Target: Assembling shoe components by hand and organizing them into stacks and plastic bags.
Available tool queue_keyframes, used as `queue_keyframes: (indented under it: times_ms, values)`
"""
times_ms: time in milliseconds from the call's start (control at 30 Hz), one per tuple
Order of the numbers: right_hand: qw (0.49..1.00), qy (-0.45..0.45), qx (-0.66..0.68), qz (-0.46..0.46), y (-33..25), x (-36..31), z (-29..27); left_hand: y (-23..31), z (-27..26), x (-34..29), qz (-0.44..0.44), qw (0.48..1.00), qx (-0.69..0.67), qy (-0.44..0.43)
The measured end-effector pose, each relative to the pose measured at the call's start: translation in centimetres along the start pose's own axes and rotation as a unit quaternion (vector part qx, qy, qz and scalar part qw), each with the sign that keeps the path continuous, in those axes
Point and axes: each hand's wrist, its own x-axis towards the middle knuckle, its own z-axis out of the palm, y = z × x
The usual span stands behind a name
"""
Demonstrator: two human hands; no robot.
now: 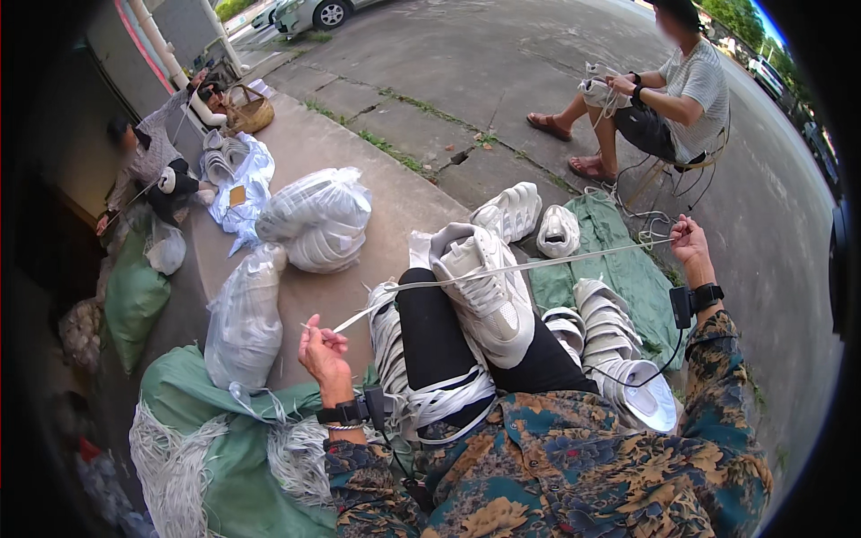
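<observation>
One long, flat, white fabric shoelace (583,256), pinched in the left hand (325,360) and right hand (690,242), spans crosswise above one chunky white sneaker (493,309), long axis bodyward, over the far edge of the black-trousered lap (429,327), left hand nearer.

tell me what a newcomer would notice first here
A long white lace stretches between the left hand and right hand, passing over a white shoe on the lap. Loose white laces hang in a thick bundle at lower left. At upper right, another person sits outdoors.
</observation>
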Motion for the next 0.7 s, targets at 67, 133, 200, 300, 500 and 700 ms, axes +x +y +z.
queue_keyframes:
  times_ms: [67,133,200,300,500,700]
  values:
    - [1.000,-0.019,-0.013,0.021,1.3,-0.3,-0.7,0.7,-6.6,0.9,-0.010,0.993,0.030,0.113]
    - [0.998,-0.018,-0.041,0.055,3.5,-1.5,0.9,0.0,-15.1,1.0,-0.027,0.977,-0.009,0.213]
    - [0.989,-0.080,-0.092,0.081,5.7,-1.4,1.1,-0.8,-20.4,-0.7,-0.079,0.970,0.023,0.227]
    - [0.960,-0.131,-0.233,0.085,10.3,-4.8,5.0,-3.5,-21.0,-2.7,-0.158,0.968,0.001,0.194]
    - [0.822,-0.373,-0.429,0.033,18.7,-14.8,13.0,-3.9,-2.6,-3.8,-0.025,0.958,0.272,-0.086]
    - [0.782,-0.464,-0.417,0.011,21.6,-17.7,16.0,-4.1,10.8,-6.1,0.065,0.845,0.407,-0.339]
